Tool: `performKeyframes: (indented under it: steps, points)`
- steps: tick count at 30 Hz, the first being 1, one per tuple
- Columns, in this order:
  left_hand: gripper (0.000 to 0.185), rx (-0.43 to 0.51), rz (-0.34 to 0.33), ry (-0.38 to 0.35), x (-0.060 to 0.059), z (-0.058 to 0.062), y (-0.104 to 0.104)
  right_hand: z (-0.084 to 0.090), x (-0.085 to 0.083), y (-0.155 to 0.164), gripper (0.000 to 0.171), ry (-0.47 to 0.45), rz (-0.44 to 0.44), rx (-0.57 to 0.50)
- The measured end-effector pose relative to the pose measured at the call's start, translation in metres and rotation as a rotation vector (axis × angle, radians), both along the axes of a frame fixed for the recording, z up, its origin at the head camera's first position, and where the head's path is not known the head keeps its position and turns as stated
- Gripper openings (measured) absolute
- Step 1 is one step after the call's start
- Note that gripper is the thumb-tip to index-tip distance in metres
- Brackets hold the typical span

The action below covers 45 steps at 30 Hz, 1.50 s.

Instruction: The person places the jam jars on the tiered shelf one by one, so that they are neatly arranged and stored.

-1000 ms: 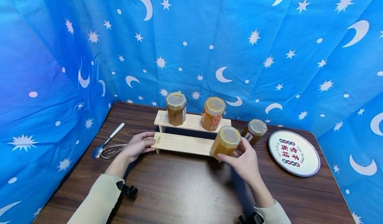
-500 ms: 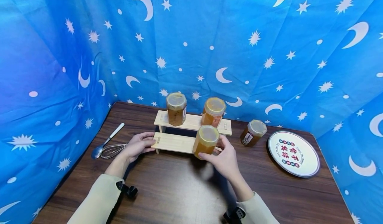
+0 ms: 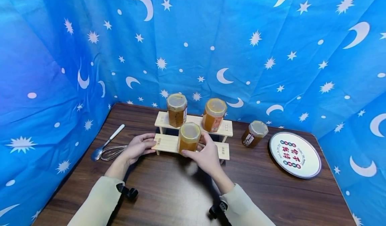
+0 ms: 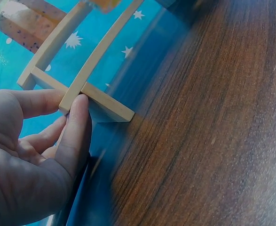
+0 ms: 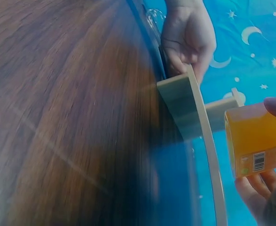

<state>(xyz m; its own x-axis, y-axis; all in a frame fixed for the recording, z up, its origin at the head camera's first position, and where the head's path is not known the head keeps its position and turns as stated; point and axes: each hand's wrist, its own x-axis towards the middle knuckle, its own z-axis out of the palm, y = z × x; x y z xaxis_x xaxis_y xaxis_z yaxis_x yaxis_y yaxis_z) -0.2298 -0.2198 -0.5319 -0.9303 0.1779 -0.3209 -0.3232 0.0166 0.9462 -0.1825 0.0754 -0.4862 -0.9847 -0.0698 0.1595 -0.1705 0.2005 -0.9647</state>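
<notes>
Jar [image 3: 188,137] of orange preserve: grasped by right hand [image 3: 205,157], at lower shelf of wooden rack [image 3: 169,144]. Left hand [image 3: 138,147] grips rack's left end. Table [image 3: 271,185] beneath.

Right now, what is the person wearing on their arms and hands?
Both hands are bare: the left hand and the right hand have no gloves or rings in view. Each arm has a long, pale cream sleeve. A small black device sits at each wrist, by the cuff.
</notes>
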Motion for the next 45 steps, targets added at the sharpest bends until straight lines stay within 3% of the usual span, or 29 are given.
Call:
performKeyframes:
  steps: [20, 45]
  points:
    - [0.059, 0.015, -0.009, -0.014, 0.0, 0.0, -0.001, -0.008, -0.016, -0.042, 0.079, 0.034, 0.005, 0.104]
    - [0.058, 0.024, -0.004, -0.012, 0.001, 0.001, -0.001, -0.01, -0.015, -0.044, 0.082, 0.031, 0.038, 0.087]
